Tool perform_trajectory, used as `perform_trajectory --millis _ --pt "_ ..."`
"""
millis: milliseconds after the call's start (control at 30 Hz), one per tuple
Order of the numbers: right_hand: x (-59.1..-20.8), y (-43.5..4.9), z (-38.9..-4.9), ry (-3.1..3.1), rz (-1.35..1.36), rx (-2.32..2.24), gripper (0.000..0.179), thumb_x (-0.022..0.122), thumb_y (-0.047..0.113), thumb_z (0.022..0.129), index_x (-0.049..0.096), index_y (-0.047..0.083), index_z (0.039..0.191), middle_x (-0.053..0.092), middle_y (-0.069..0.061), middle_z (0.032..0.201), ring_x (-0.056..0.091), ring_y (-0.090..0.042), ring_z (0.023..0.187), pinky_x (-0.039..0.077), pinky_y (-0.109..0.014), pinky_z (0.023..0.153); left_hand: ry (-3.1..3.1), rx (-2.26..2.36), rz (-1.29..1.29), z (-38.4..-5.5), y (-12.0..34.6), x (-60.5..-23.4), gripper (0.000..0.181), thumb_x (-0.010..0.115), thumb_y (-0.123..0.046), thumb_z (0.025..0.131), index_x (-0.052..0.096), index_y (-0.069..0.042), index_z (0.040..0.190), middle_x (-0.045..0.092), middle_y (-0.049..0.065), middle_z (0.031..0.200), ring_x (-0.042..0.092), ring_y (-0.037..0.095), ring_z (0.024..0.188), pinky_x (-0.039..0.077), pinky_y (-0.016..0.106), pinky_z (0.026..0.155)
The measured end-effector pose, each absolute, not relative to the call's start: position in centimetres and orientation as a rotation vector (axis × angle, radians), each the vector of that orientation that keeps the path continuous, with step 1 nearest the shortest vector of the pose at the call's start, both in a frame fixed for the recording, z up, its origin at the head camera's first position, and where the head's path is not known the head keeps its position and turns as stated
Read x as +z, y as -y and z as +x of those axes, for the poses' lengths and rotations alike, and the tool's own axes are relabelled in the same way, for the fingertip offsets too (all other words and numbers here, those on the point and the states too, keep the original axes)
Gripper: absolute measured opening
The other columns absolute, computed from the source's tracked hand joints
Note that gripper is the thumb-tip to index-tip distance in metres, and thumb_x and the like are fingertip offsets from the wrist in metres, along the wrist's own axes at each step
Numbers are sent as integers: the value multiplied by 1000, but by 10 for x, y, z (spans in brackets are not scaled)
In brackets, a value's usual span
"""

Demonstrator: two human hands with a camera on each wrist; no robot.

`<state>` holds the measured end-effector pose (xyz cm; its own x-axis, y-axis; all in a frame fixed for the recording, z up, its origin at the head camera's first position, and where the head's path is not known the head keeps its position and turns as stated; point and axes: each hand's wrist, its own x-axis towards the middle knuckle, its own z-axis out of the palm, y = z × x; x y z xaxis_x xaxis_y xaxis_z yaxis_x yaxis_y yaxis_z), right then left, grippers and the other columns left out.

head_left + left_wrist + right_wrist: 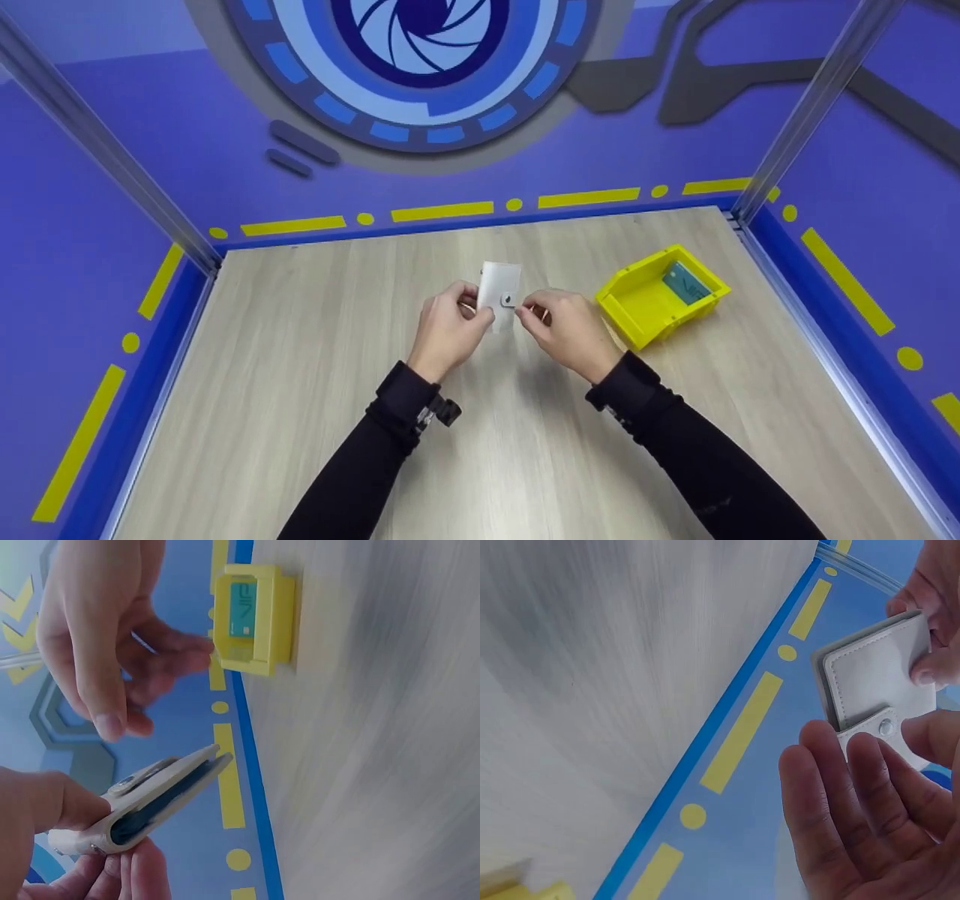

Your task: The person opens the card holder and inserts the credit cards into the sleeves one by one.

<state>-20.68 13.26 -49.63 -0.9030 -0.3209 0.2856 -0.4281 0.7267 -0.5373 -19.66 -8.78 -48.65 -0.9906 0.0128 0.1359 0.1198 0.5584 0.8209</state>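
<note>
A small white card wallet (498,280) with a snap strap is held up above the table. My left hand (448,330) pinches its left edge, thumb on the front and fingers behind. The wallet looks folded over, with dark contents showing inside its end in the left wrist view. The strap lies across the front, its round snap (886,727) on top. Close to the strap side is my right hand (571,331), fingers loosely bent; in the left wrist view it stands apart from the wallet, holding nothing.
To the right on the wooden table (315,360) stands a yellow bin (634,304) with a teal card (685,283) leaning inside it, lettered VIP. Blue printed panels (150,127) with metal corner posts (832,82) border the table at the back and sides.
</note>
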Motion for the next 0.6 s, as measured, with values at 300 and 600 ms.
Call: perform_trajectory --millis 300,600 --pt "-508 -128 -206 2757 691 1034 27 72 41 109 83 16 109 77 1 97 68 -11 85 60 -29 77 2632 -1516 -106 -174 87 -497 19 78 -15 95 75 -9 113 81 7 102 75 16 83 61 34 74" --pt "-512 -126 -204 2742 758 943 21 75 29 106 84 11 100 77 -1 89 68 -14 78 58 -30 72 2595 -1555 -123 -164 78 -508 17 80 -13 92 76 -10 109 80 4 94 71 9 77 58 28 69"
